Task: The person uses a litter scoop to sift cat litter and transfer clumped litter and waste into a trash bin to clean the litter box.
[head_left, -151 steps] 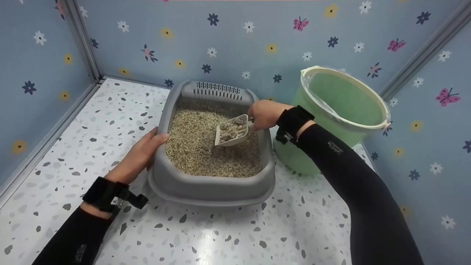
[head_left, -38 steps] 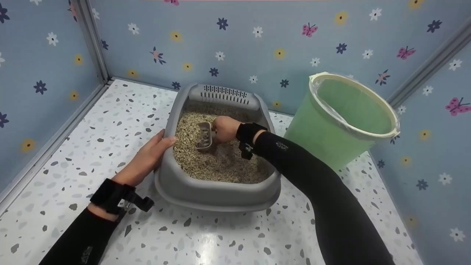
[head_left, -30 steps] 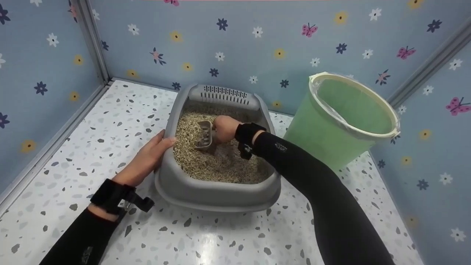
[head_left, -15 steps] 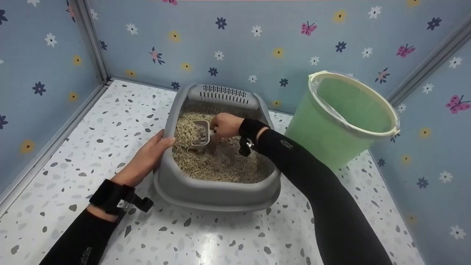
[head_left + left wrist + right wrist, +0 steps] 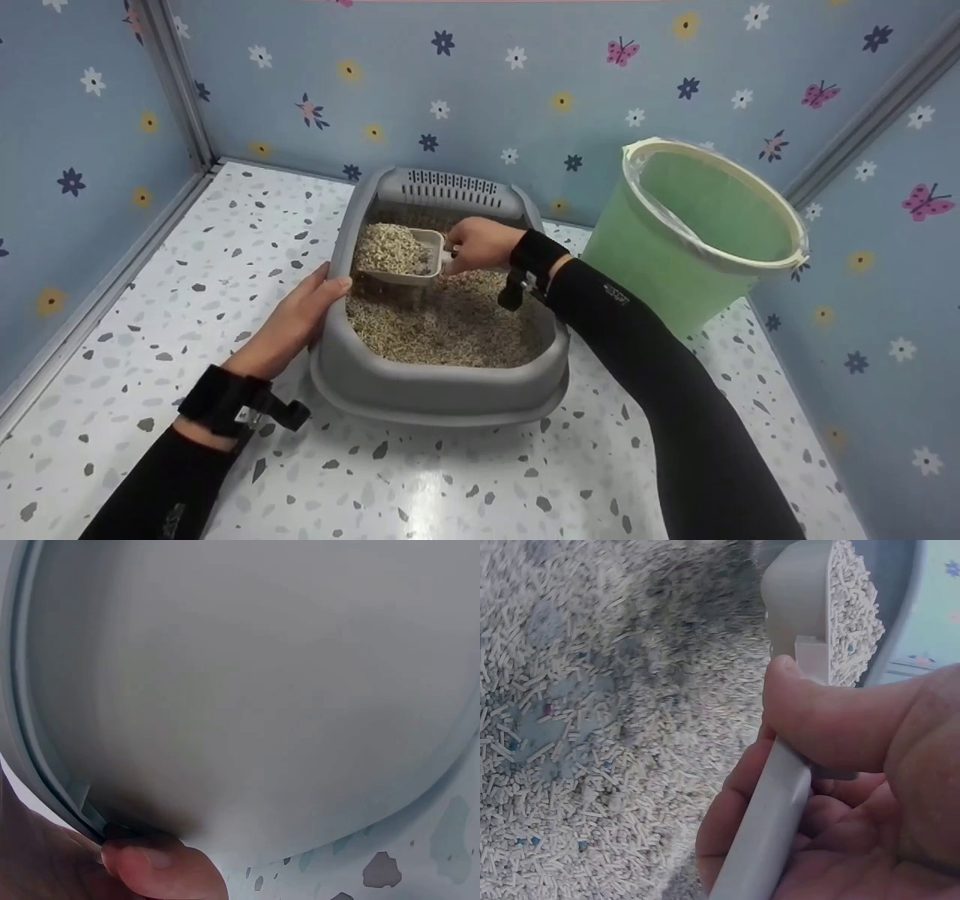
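A grey litter box [image 5: 442, 386] holds a bed of tan pellet litter [image 5: 457, 322]. My right hand [image 5: 484, 244] grips the handle of a pale litter scoop [image 5: 433, 274] over the box's left half. Litter is heaped in the scoop, and a few grains fall below it. In the right wrist view, my thumb lies along the scoop handle [image 5: 761, 832] with the fingers curled beneath. My left hand [image 5: 296, 319] holds the box's left rim, thumb on top. The left wrist view has its fingertips [image 5: 161, 866] hooked under the edge.
A green bucket [image 5: 645, 255] with a clear liner over its cream rim stands right of the box. Flowered blue wall panels [image 5: 510, 97] enclose the back and sides. The floor [image 5: 360, 487] is white with grey specks.
From dipping into the litter, the scoop has risen out with a heap in it. Five seconds ago it held a smaller load farther right. The left hand has stayed on the rim.
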The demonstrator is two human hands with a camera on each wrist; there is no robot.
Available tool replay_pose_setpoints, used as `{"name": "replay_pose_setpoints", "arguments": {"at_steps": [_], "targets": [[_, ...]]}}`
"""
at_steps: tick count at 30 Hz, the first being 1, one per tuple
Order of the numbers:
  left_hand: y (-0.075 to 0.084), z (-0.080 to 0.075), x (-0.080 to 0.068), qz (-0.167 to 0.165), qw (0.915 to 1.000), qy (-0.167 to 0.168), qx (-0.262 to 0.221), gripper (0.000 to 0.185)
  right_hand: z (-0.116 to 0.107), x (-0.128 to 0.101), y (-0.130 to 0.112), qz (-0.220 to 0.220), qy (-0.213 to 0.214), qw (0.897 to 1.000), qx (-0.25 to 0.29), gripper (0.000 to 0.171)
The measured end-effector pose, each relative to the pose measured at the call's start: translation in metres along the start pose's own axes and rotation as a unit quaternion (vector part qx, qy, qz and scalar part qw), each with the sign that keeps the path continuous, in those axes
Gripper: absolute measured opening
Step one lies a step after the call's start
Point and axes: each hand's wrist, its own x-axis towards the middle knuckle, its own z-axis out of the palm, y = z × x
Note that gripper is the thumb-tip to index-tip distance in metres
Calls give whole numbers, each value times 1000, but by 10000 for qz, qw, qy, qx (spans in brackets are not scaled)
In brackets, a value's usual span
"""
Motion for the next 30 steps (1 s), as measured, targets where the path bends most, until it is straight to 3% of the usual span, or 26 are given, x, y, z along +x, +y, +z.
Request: {"name": "replay_pose_setpoints", "arguments": {"at_steps": [7, 13, 23, 30], "targets": [[0, -1, 0, -109, 9998, 42, 155, 96, -7, -14, 4, 158, 395, 9986, 330, 33], [1, 0, 0, -116, 9999, -18, -103, 96, -11, -29, 8, 289, 643, 9936, 888, 16], [2, 0, 0, -17, 10000, -43, -63, 94, -10, -55, 2, -52, 919, 9797, 1779, 8], [0, 1, -1, -2, 9999, -121, -78, 92, -7, -76, -3, -133, 1284, 9736, 1882, 6]]}}
